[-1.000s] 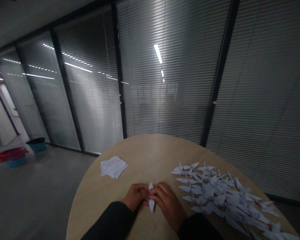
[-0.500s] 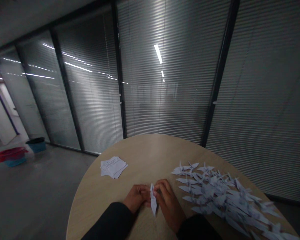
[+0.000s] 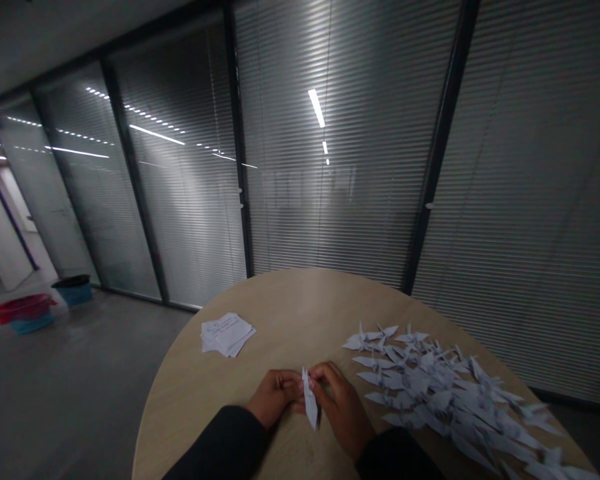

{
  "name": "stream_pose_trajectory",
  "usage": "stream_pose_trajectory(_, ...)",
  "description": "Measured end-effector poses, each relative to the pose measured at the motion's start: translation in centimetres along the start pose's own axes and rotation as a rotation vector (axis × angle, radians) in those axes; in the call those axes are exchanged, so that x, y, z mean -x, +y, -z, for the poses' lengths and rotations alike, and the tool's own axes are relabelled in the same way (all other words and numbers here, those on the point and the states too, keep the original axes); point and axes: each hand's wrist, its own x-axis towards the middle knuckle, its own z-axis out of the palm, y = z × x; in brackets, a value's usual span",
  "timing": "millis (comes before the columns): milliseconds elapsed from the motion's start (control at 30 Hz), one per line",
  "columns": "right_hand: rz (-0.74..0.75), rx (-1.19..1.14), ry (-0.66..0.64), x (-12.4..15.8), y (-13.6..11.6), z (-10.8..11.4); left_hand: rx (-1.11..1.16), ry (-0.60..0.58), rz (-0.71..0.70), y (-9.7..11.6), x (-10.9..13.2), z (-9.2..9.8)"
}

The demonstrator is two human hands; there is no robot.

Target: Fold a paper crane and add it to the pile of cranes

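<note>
My left hand (image 3: 275, 398) and my right hand (image 3: 341, 408) meet over the near edge of a round wooden table (image 3: 290, 313). Both pinch a narrow, pointed piece of folded white paper (image 3: 309, 402) that stands on edge between them. The fingers of both hands are closed on it. Dark sleeves cover both forearms.
A spread of several folded white paper cranes (image 3: 440, 393) lies on the table to the right of my hands. A small stack of white paper sheets (image 3: 227, 333) sits at the table's left. Glass walls with blinds stand behind. Red and blue tubs (image 3: 25, 311) rest on the floor far left.
The folded paper has turned from lying across my fingers to standing more on edge. My right fingers shifted slightly along it. The hands stayed in the same place.
</note>
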Motion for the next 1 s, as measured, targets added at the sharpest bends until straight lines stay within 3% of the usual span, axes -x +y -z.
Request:
stream_pose_trajectory(500,-0.133,-0.135,0.005,-0.6,0.7,0.1,0.011,0.094,0.042,0.6,0.2,-0.8)
stream_pose_trajectory(767,-0.062,-0.360,0.010,-0.5,0.6,0.0,0.038,0.173,-0.002,1.1,0.1,-0.7)
stream_pose_trajectory(1000,-0.107,-0.324,0.041,-0.5,1.0,0.1,0.043,0.138,-0.034,0.9,0.0,-0.9)
